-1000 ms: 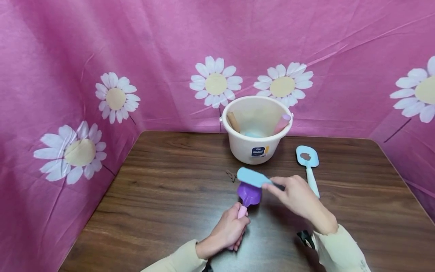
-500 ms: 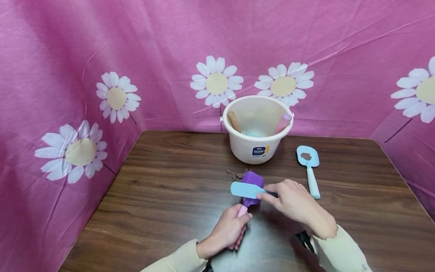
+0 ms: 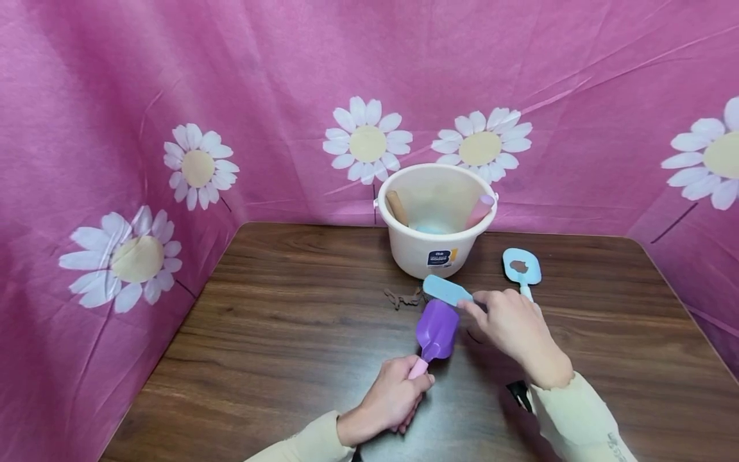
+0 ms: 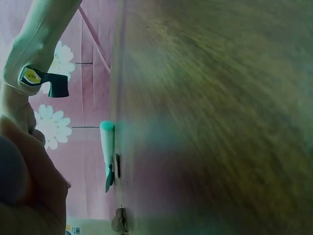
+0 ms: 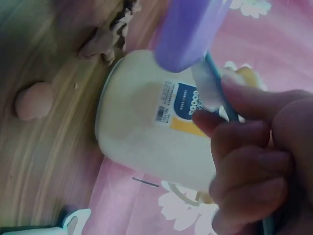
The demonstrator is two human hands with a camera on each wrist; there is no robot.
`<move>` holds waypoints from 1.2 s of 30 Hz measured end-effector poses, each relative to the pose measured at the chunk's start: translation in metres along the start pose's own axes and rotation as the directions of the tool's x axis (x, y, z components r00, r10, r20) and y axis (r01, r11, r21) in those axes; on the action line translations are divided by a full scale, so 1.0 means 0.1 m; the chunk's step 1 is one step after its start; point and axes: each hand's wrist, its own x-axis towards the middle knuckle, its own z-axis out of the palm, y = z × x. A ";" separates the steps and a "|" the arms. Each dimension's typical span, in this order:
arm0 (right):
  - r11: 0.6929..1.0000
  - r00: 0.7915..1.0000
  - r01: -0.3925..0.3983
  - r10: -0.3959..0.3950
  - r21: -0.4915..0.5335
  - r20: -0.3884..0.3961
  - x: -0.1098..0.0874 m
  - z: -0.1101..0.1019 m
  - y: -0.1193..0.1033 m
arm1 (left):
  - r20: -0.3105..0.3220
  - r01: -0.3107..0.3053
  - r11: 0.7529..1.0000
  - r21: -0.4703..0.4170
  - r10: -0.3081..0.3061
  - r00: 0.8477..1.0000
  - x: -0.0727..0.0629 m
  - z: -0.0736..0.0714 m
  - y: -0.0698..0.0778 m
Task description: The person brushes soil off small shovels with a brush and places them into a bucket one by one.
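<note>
My left hand (image 3: pixel 392 394) grips the purple toy scoop (image 3: pixel 437 328), aimed toward the bucket (image 3: pixel 407 250); my right hand (image 3: pixel 516 327) pinches the blue spatula (image 3: pixel 446 291) crosswise at the scoop's far end, perhaps touching.

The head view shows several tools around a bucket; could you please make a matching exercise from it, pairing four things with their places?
Things:
1. Purple pink-handled scoop
2. Round white bucket
3. Flat light-blue blade
4. Light-blue square-headed shovel

Places:
A. Held in the right hand
B. Lying right of the bucket
C. Held in the left hand
D. Upright near the brown wooden table's back edge

Pairs: 1-C, 2-D, 3-A, 4-B
</note>
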 end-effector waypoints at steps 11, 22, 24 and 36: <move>0.981 0.993 0.055 -0.034 0.187 -0.114 -0.09 0.15 0.04 | -0.057 0.063 0.956 -0.286 -0.082 0.995 0.07 -0.10 0.04; 0.937 0.970 0.238 -0.217 0.257 -0.107 -0.22 0.25 -0.10 | -0.056 0.062 0.924 -0.377 -0.090 0.994 0.11 -0.16 0.09; 0.928 0.964 0.260 -0.234 0.268 -0.127 -0.22 0.27 -0.08 | -0.051 0.062 0.922 -0.383 -0.088 0.995 0.10 -0.16 0.10; 0.945 0.942 0.199 -0.110 0.261 -0.317 -0.13 0.47 0.12 | -0.027 0.073 0.930 -0.360 -0.089 0.996 0.04 -0.10 0.09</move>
